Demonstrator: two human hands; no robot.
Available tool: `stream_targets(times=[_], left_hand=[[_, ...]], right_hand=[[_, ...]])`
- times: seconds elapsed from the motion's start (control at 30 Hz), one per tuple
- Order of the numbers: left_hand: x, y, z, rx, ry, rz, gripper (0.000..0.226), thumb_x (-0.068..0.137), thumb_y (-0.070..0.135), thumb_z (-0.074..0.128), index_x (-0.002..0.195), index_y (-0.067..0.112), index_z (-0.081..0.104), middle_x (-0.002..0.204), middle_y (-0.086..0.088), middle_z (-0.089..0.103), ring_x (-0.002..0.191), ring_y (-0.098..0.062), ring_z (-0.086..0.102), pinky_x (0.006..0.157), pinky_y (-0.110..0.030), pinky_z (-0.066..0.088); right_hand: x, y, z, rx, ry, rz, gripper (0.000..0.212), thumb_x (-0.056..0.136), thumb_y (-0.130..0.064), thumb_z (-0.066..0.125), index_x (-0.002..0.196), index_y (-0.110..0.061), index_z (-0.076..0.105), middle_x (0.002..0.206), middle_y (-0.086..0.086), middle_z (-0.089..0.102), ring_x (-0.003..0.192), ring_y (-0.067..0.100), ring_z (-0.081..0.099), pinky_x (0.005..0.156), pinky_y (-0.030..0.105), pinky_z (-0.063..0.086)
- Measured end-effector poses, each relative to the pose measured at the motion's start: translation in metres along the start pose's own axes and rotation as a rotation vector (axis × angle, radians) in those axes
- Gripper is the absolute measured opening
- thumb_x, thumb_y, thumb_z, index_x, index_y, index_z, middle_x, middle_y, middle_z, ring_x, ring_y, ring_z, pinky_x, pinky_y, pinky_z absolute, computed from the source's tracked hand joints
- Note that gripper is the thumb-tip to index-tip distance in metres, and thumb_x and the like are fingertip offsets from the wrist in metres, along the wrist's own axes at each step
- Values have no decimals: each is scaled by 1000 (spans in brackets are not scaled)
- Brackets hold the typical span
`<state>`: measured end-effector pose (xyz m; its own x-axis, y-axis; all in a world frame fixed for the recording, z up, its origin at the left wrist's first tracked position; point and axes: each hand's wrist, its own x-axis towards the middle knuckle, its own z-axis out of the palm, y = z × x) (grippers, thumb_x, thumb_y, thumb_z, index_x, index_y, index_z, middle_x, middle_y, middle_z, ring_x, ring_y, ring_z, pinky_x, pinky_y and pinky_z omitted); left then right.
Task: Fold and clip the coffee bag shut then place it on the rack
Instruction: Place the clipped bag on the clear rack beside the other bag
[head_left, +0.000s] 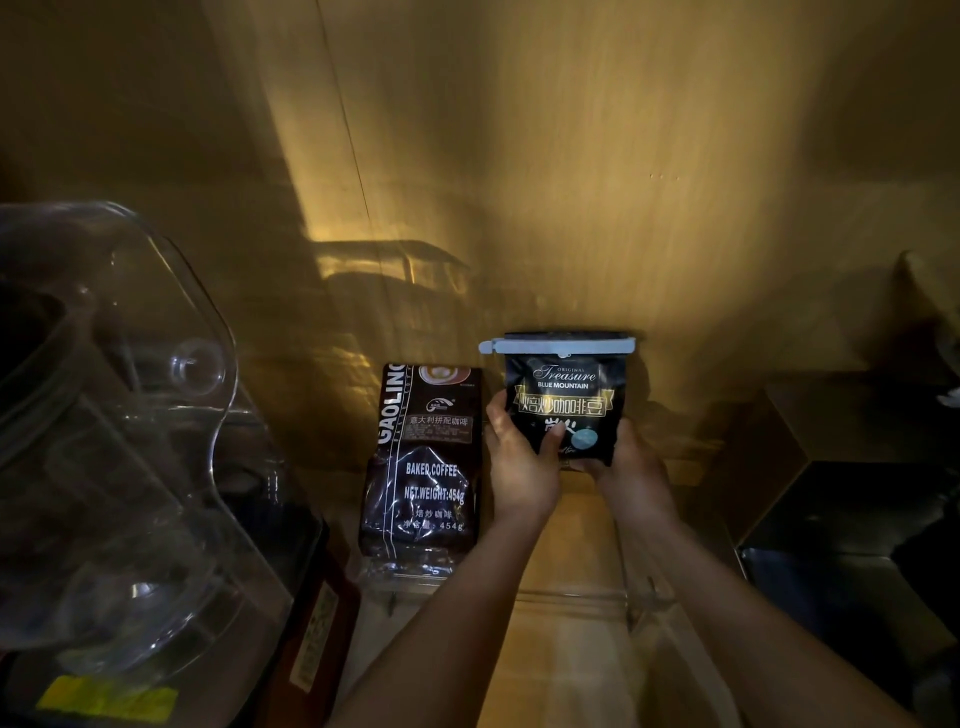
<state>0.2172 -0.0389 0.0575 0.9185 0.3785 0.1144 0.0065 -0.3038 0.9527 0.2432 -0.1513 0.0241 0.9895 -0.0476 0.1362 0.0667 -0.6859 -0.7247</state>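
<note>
A small black coffee bag (566, 395) with "Treasure Blue Mountain" lettering stands upright near the wooden back wall. A pale blue clip (558, 345) runs across its folded top. My left hand (519, 462) grips the bag's lower left corner, thumb on the front. My right hand (631, 475) holds its lower right corner from below. The bag hovers over a clear acrylic rack (571, 597) on the wooden shelf; whether its bottom touches the rack is hidden by my hands.
A larger dark brown coffee bag (423, 467) stands in the rack just left of the small one. A big clear plastic container (114, 431) fills the left side. A dark box (852, 519) sits at the right. The light is dim.
</note>
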Motion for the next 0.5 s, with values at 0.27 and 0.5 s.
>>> stream_targets(times=[0.27,0.5], left_hand=[[-8,12,-1,40,-19,-42,79,81,12,65,139,14,11,141,-21,28,124,-35,39,97,-34,36],[-22,38,-21,75,47,-5,64,83,24,62,135,20,25,139,-9,40,122,-27,44,92,-35,39]], right_hand=[[0,-4,-7,-75,-68,98,40,76,-25,69,108,-12,47,106,15,65,92,33,61,74,40,52],[-3,-20,-45,-25,-159,162,23,82,-31,61,98,-17,54,101,11,66,86,26,59,76,39,50]])
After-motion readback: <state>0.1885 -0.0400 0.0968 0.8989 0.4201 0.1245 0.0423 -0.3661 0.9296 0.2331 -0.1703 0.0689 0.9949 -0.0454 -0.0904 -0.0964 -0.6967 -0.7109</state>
